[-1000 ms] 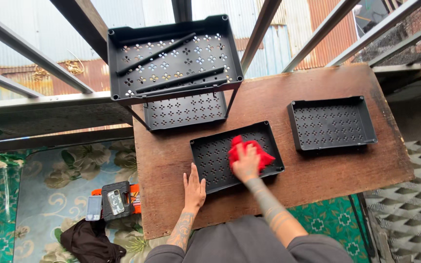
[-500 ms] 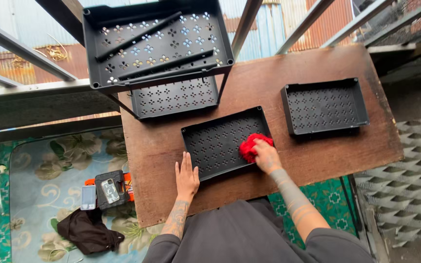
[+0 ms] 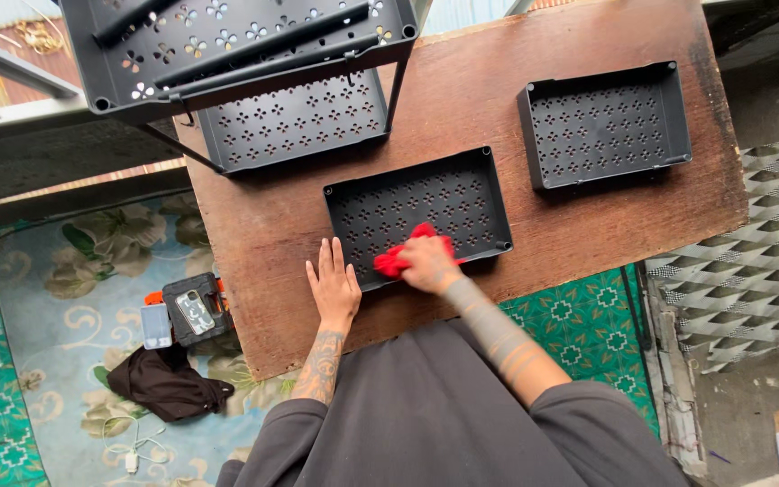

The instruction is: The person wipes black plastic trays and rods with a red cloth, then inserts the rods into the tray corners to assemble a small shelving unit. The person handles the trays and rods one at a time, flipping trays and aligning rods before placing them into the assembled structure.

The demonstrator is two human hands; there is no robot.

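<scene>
Head view: right hand [image 3: 427, 263] presses red cloth [image 3: 396, 260] into black tray [image 3: 416, 212].

Red cloth [image 3: 398, 260] under my R hand [image 3: 427, 264]. Tray [image 3: 416, 209] beneath: black, flower-shaped perforations. Brown wood tabletop [image 3: 263, 225] under my L hand [image 3: 333, 287]. Floor mat [image 3: 74, 271] further left: pale blue, floral print.

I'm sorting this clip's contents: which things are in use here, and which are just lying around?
In use:
right hand
red cloth
black perforated tray
left hand, flat on the wooden table

Lying about:
second tray
black rack
dark cloth and small devices on the floor
</scene>
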